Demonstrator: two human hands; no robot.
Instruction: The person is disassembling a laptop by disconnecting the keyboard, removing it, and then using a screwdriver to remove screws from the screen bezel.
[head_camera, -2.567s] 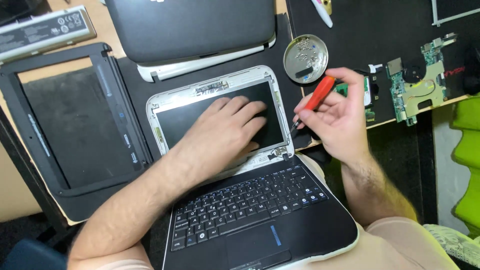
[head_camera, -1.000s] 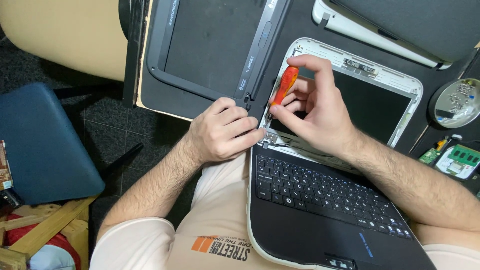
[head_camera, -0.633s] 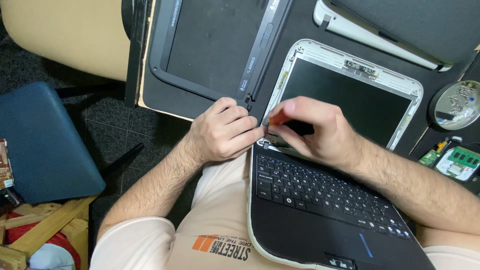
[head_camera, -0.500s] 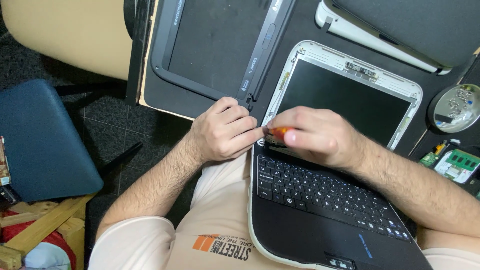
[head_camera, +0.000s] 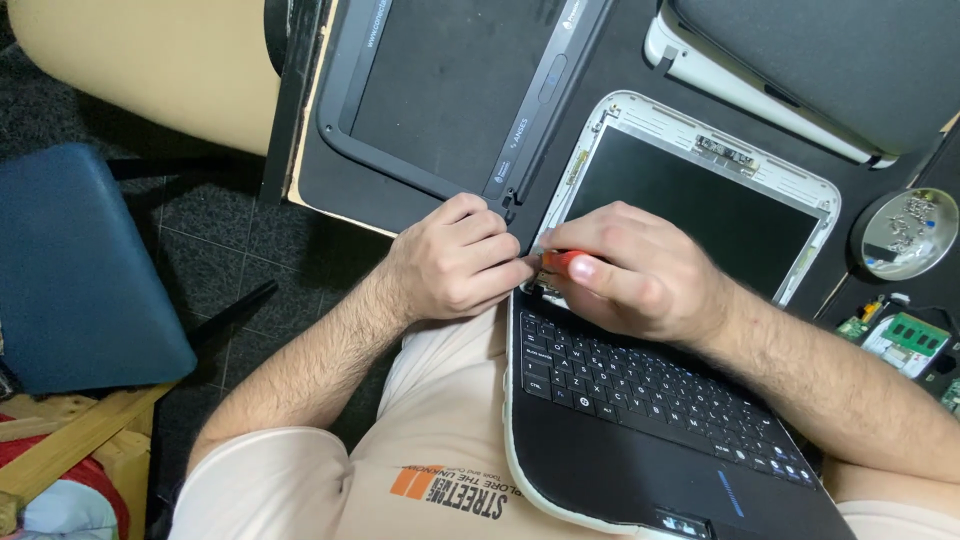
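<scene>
A small laptop (head_camera: 640, 400) with a black keyboard and a white-framed screen (head_camera: 700, 190) lies open on my lap. My right hand (head_camera: 640, 275) grips a red-handled screwdriver (head_camera: 560, 262), laid low, its tip at the screen's lower left corner by the hinge. My left hand (head_camera: 455, 262) is curled shut and rests against that same corner, its fingertips touching the laptop's edge beside the screwdriver tip. Most of the screwdriver is hidden under my fingers.
A detached black screen bezel (head_camera: 520, 150) lies on the dark desk mat above my hands. Another laptop (head_camera: 800, 70) sits at top right. A round metal dish (head_camera: 905, 235) with screws and green circuit boards (head_camera: 905, 340) are at the right. A blue seat (head_camera: 80, 270) stands left.
My right hand has lowered from the raised grip, laying the screwdriver down toward the screen's lower left corner. The left hand has stayed at that corner.
</scene>
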